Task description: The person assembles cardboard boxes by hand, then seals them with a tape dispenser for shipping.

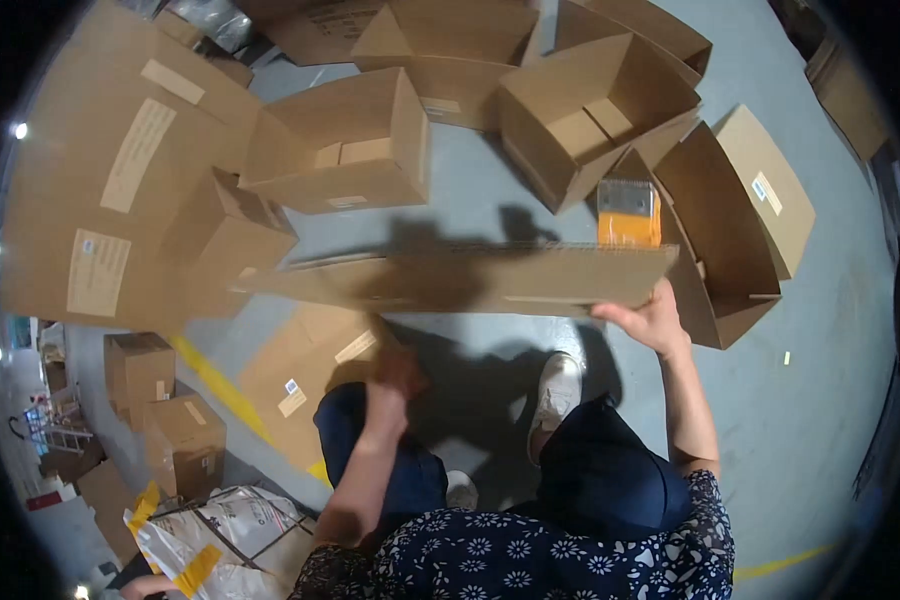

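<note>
A brown cardboard panel [450, 285], its long edge turned toward me, spans the space in front of my legs. My right hand [655, 318] grips its right end, thumb on the near side and the other fingers mostly hidden. Just above that end shows an orange and grey metal tool [628, 212], which looks like a tape dispenser; whether my hidden fingers hold it I cannot tell. My left hand [395, 375] is smeared by motion below the panel, over a flat labelled carton [315, 375] on the floor by my knee.
Open cartons [335, 145] stand in an arc ahead, with another open carton [715, 235] at the right. A large upright carton [120, 170] rises at the left. Smaller closed boxes [185, 445] and a white wrapped bundle [220, 535] sit lower left, near a yellow floor line [220, 380].
</note>
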A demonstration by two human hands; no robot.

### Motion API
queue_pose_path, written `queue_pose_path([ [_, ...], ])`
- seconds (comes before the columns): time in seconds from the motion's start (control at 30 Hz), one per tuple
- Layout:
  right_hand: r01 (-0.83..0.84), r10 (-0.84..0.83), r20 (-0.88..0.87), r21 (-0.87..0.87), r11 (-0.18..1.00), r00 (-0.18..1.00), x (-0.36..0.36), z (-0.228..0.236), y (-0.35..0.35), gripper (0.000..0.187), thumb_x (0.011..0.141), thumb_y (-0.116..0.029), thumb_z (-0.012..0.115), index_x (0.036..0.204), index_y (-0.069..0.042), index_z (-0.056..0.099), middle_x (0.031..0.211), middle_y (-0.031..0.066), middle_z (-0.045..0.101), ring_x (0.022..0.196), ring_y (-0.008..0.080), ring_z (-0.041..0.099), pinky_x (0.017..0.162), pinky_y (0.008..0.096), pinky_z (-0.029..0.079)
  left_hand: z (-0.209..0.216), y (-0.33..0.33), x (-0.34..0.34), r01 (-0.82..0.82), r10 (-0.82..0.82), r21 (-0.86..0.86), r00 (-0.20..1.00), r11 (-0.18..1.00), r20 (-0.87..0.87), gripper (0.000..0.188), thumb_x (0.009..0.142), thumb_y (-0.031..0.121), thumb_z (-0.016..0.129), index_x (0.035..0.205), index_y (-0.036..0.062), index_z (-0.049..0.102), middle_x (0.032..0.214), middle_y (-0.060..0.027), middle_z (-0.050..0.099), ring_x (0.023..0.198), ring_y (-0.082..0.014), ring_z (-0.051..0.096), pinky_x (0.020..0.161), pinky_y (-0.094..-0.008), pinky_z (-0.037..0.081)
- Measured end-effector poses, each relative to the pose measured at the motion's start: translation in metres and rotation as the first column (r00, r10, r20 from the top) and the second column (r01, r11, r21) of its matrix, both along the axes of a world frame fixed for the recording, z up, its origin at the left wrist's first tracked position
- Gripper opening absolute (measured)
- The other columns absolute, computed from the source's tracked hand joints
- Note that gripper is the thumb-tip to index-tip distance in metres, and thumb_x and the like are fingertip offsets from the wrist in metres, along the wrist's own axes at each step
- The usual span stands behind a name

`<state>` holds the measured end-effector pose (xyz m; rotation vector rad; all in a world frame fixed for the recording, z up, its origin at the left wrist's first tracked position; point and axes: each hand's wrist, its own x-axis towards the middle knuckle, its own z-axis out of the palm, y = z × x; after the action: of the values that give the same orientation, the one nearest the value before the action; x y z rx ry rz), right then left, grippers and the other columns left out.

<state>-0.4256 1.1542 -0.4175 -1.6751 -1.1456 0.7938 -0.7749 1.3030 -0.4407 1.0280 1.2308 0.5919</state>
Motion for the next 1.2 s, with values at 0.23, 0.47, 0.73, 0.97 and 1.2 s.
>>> queue_pose_path([
  [0.23, 0.341, -0.338, 0.627, 0.120, 0.932, 0.702, 0.013, -0.019, -0.018, 0.072, 0.063, -0.044, 0.083, 0.116, -0.004, 0.054, 0.107, 0.0136, 0.057, 0.098, 0.0324, 0.048, 0.086, 0.0407, 0.041, 0.111, 0.111, 0.081, 0.669, 0.163, 0.742, 0.735, -0.023, -0.658, 0.049, 0.083, 0.015, 0.064, 0.127, 0.0030, 0.047, 0.121, -0.0159, 0.052, 0.117, -0.0329, 0.046, 0.104, -0.0443, 0.030],
  [0.47, 0.751, -0.734, 0.231, 0.015, 0.660, 0.639, -0.011, 0.014, -0.045, 0.047, 0.075, -0.026, 0.078, 0.104, 0.001, 0.053, 0.095, 0.0123, 0.059, 0.088, 0.0242, 0.056, 0.079, 0.0338, 0.045, 0.092, 0.122, 0.105, 0.604, -0.248, 0.790, 0.754, -0.102, -0.608, 0.009, 0.075, 0.003, 0.067, 0.081, 0.0061, 0.062, 0.081, -0.0100, 0.058, 0.081, -0.0297, 0.057, 0.072, -0.0376, 0.046],
  [0.73, 0.890, -0.871, -0.265, -0.085, 0.448, 0.413, -0.080, 0.017, -0.044, 0.033, 0.089, -0.026, 0.064, 0.107, -0.002, 0.053, 0.094, 0.0051, 0.060, 0.086, 0.0132, 0.058, 0.081, 0.0282, 0.046, 0.111, 0.103, 0.081, 0.703, -0.527, 0.637, 0.689, 0.316, -0.498, 0.010, 0.077, 0.000, 0.067, 0.085, 0.0025, 0.061, 0.079, -0.0089, 0.062, 0.075, -0.0203, 0.060, 0.069, -0.0298, 0.047],
  [0.97, 0.749, -0.806, -0.462, -0.365, 0.553, 0.371, -0.100, 0.021, -0.035, 0.046, 0.087, -0.047, 0.062, 0.103, -0.005, 0.055, 0.092, 0.0048, 0.060, 0.084, 0.0145, 0.058, 0.079, 0.0289, 0.045, 0.125, 0.115, 0.065, 0.847, -0.797, 0.130, 0.530, 0.516, -0.292, 0.015, 0.080, 0.010, 0.070, 0.090, 0.0006, 0.064, 0.083, -0.0034, 0.066, 0.075, -0.0087, 0.060, 0.069, -0.0238, 0.048],
  [1.2, 0.789, -0.830, -0.362, -0.304, 0.535, 0.424, -0.104, 0.038, -0.004, 0.039, 0.083, -0.046, 0.068, 0.088, -0.008, 0.060, 0.081, 0.0006, 0.058, 0.077, 0.0108, 0.055, 0.072, 0.0256, 0.042, 0.119, 0.134, 0.063, 0.902, -0.910, -0.124, 0.405, 0.414, -0.093, 0.026, 0.079, 0.018, 0.075, 0.094, 0.0004, 0.065, 0.085, -0.0030, 0.066, 0.079, -0.0083, 0.059, 0.072, -0.0233, 0.049],
])
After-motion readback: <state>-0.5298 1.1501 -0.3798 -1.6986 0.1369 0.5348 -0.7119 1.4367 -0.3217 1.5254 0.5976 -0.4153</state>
